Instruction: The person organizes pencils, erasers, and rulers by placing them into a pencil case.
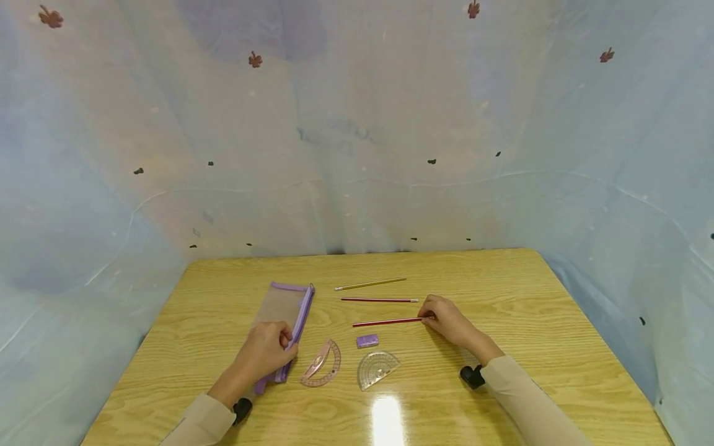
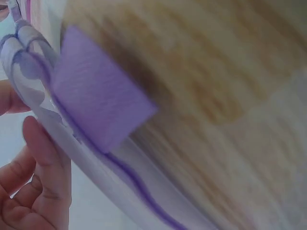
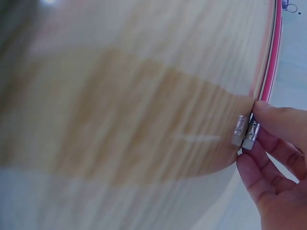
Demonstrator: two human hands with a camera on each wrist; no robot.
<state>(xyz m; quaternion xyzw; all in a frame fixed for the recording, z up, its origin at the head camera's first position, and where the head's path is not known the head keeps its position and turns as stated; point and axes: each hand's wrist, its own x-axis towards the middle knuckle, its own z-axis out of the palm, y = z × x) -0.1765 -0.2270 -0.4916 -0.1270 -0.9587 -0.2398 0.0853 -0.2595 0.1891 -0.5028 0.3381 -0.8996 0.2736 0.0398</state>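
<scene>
While the thumb and fingers of the right hand [image 1: 448, 319] pinch its pale-tipped end, a red pencil [image 1: 385, 322] reaches leftward, low over the middle of the wooden table [image 1: 474, 409]. Beside that end, the right wrist view shows its reflection in the glossy top. The left hand [image 1: 262, 353], thumb and fingers held narrow, grips the zipper edge of a see-through pouch [image 1: 277, 308] with purple trim, on the left part of the table.

Just beyond the held pencil lie 2 others: a 2nd red pencil [image 1: 379, 300], pale end to the right, and farther off a yellow pencil [image 1: 370, 284], pale end to the left. Nearer the person sits a purple eraser [image 1: 367, 341], with 2 protractors below it: a pink protractor [image 1: 316, 360] near the pouch and a clear protractor [image 1: 376, 368] to its right. Each wrist bears 1 black device [image 1: 473, 376] by a beige sleeve [image 1: 519, 390]. Pale patterned cloth [image 1: 357, 124] hangs behind the table.
</scene>
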